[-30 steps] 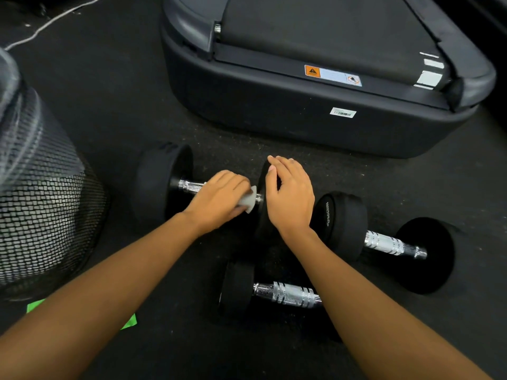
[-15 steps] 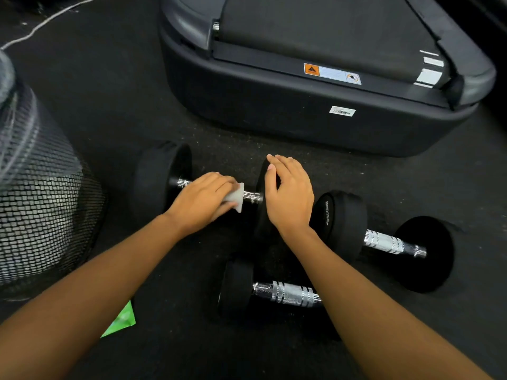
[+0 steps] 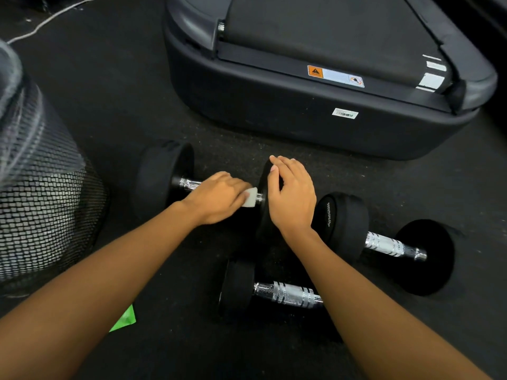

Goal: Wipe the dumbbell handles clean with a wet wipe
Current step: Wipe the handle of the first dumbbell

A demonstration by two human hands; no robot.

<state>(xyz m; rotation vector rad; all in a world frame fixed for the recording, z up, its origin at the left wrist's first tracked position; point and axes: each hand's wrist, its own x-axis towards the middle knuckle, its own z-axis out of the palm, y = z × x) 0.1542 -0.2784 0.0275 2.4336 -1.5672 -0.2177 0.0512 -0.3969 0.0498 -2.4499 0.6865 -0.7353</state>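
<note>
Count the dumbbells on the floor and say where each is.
3. The far dumbbell lies under the left hand and right hand; the right dumbbell lies beside it; the near dumbbell is partly hidden by the right forearm.

The left hand (image 3: 219, 198) slides the wipe (image 3: 250, 197) back right along the handle (image 3: 189, 185), close to the plate (image 3: 264, 176) again after moving left.

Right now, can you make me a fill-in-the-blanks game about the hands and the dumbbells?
1. The left hand holds a white ____ against a dumbbell handle.
2. ____ dumbbells lie on the floor.
3. The scrap by the left forearm is coloured ____.
4. The mesh bin stands on the person's ____ side.
Missing words: wipe; three; green; left.
</note>
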